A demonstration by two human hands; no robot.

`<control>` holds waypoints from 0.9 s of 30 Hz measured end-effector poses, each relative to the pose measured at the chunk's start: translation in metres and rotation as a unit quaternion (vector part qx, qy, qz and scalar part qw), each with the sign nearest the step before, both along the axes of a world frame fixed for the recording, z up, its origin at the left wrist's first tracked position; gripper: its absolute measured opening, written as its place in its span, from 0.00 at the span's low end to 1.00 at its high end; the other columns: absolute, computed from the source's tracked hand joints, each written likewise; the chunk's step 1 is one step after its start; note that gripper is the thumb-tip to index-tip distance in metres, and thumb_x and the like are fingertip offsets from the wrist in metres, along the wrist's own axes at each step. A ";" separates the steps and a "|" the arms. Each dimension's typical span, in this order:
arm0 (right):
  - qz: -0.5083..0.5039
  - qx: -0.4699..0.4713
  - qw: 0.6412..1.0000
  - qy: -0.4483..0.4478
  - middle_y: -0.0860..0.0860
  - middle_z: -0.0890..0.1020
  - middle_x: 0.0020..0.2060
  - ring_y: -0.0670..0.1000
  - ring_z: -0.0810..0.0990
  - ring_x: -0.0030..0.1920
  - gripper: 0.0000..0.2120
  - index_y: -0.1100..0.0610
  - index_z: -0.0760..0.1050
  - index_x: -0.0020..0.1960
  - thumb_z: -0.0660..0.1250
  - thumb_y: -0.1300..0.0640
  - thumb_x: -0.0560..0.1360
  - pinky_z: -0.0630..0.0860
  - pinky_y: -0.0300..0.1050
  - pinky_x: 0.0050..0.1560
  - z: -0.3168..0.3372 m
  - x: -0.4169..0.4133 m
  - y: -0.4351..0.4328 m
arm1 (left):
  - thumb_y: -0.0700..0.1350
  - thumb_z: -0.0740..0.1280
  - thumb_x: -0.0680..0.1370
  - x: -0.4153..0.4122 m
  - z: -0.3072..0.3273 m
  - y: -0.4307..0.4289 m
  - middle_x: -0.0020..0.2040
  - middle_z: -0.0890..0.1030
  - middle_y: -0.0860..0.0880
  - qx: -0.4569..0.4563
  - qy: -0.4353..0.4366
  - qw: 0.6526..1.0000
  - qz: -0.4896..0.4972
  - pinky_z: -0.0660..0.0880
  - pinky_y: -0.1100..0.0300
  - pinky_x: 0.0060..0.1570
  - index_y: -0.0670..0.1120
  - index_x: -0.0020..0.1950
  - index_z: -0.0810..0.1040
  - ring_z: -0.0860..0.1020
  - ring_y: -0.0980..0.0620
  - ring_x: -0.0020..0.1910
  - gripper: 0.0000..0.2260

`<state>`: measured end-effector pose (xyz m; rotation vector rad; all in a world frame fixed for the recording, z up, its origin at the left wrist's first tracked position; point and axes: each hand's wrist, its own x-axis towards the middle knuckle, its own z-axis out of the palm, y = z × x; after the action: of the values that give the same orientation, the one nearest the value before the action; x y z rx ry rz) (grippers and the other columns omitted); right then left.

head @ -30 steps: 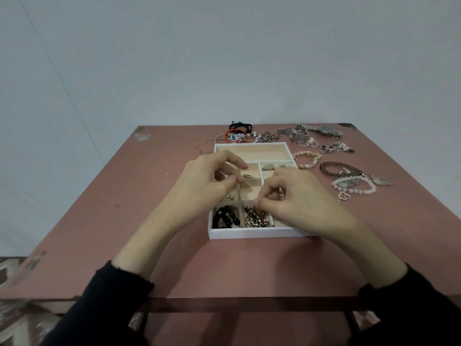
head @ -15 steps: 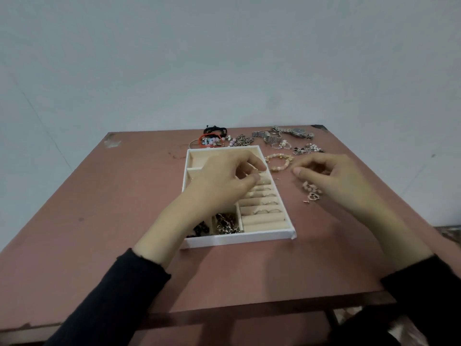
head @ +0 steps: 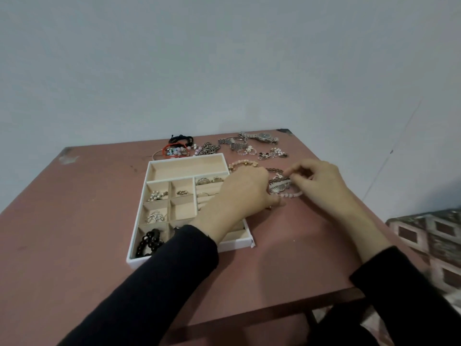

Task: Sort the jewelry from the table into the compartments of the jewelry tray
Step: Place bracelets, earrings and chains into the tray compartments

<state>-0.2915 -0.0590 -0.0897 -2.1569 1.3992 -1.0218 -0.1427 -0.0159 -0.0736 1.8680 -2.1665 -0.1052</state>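
Tray [head: 152, 168]: white, sits on the table [head: 74, 221], black beads [head: 149, 242] in the near-left slot.
Pile [head: 280, 184]: loose jewelry just right of the tray, between both hands.
Left hand [head: 242, 191]: reaches across the tray, fingers curled at the pile's edge, can't tell if gripping.
Right hand [head: 321, 183]: pinching the pile's top.

Grey wall [head: 224, 58], patterned floor [head: 429, 240] (lower right)
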 end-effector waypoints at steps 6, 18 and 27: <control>0.054 0.036 0.992 0.111 0.46 0.76 0.37 0.50 0.71 0.44 0.08 0.49 0.78 0.39 0.66 0.61 0.69 0.68 0.46 0.47 0.004 -0.003 0.003 | 0.50 0.71 0.71 -0.003 -0.001 -0.008 0.48 0.83 0.44 0.053 0.055 0.997 -0.003 0.75 0.56 0.48 0.44 0.48 0.83 0.79 0.45 0.50 0.11; 0.048 0.015 0.987 0.155 0.45 0.74 0.35 0.47 0.70 0.43 0.04 0.51 0.75 0.35 0.68 0.54 0.68 0.70 0.45 0.48 0.002 -0.004 0.005 | 0.42 0.74 0.69 0.008 0.005 0.000 0.40 0.83 0.45 0.060 0.180 0.982 0.018 0.73 0.62 0.41 0.42 0.43 0.82 0.78 0.51 0.40 0.07; 0.030 -0.002 0.992 -0.125 0.45 0.77 0.32 0.39 0.70 0.29 0.04 0.53 0.77 0.38 0.69 0.59 0.71 0.67 0.28 0.33 0.013 0.009 0.008 | 0.42 0.72 0.72 0.034 0.025 0.016 0.30 0.77 0.53 0.016 0.335 0.942 0.022 0.71 0.71 0.28 0.44 0.42 0.81 0.74 0.60 0.28 0.03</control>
<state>-0.2821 -0.0505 -0.0764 -1.9796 1.2105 -1.2240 -0.1089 -0.0002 -0.0491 1.5759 -1.6524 -0.6652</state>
